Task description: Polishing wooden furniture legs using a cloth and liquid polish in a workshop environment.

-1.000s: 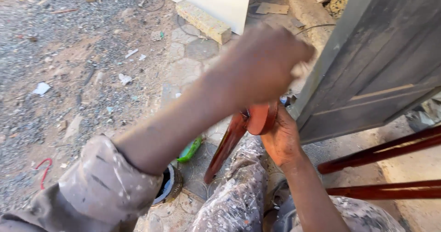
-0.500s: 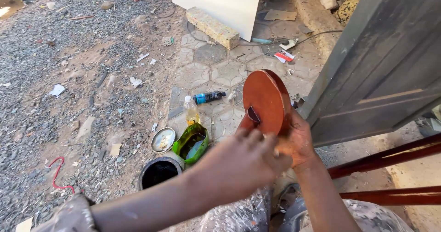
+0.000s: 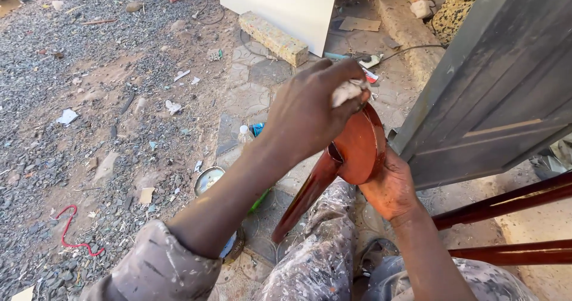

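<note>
While your right hand [image 3: 390,188] is gripping the glossy reddish-brown round wooden disc [image 3: 357,149] underneath, your left hand [image 3: 310,113] is pinching a white rag [image 3: 347,91]; wet varnish probably feels slippery.

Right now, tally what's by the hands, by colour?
Reddish-brown: 3 (round piece with leg, two rails)
White: 2 (cloth wad in left hand, board)
Grey: 1 (door panel)
Right hand steadies the round piece.
Total: 6
</note>
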